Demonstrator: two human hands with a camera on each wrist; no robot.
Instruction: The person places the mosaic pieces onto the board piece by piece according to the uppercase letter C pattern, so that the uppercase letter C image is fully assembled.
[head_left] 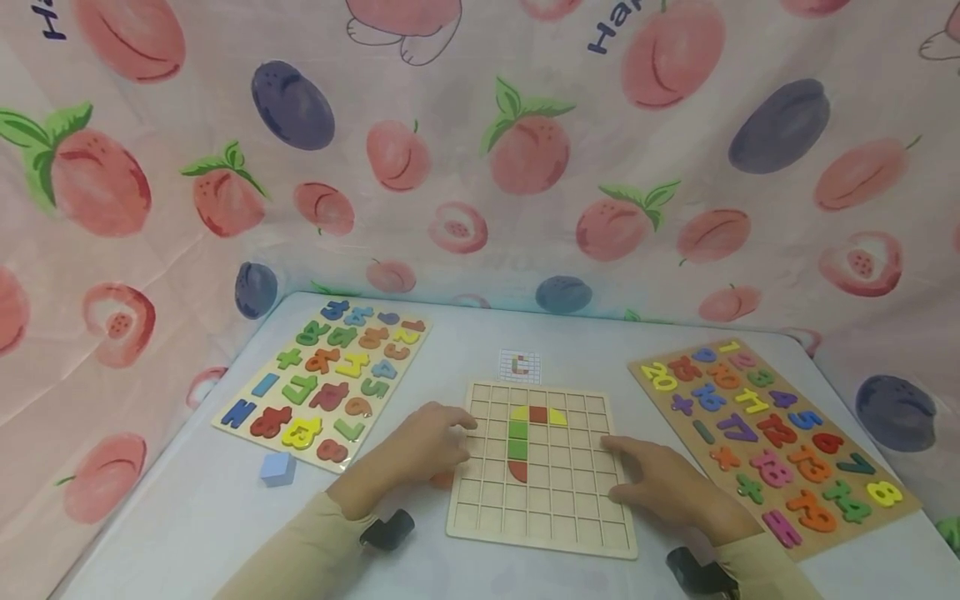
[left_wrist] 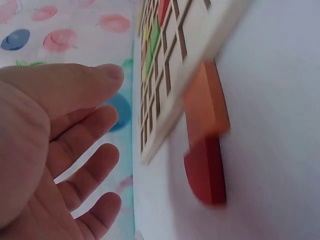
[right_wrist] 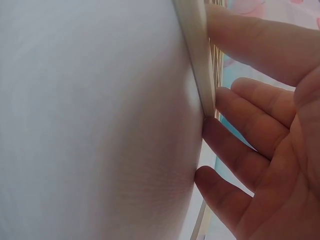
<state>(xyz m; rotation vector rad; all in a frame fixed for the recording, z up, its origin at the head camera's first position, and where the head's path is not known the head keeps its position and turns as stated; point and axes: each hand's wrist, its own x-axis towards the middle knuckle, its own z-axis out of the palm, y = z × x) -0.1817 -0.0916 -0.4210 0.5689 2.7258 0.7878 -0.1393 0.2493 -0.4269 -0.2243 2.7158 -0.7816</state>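
A wooden grid board (head_left: 555,529) lies flat in the middle. On it sit a red square (head_left: 538,414), two yellow corner pieces (head_left: 557,417), two green squares (head_left: 517,450) and a red rounded piece (head_left: 518,472). Beside the board's left edge is my left hand (head_left: 431,443), its fingers loosely bent and holding nothing. Under that hand, an orange block (left_wrist: 206,107) and a red rounded block (left_wrist: 205,172) lie on the table against the board. My right hand (head_left: 663,483) touches the board's right edge with its fingertips (right_wrist: 216,102), fingers fairly straight.
A small pattern card (head_left: 508,373) lies behind the board. Number puzzle boards stand on both sides, one at left (head_left: 408,354) and one at right (head_left: 843,533). A blue cube (head_left: 277,469) is near the left one. A fruit-print cloth (head_left: 450,150) hangs behind.
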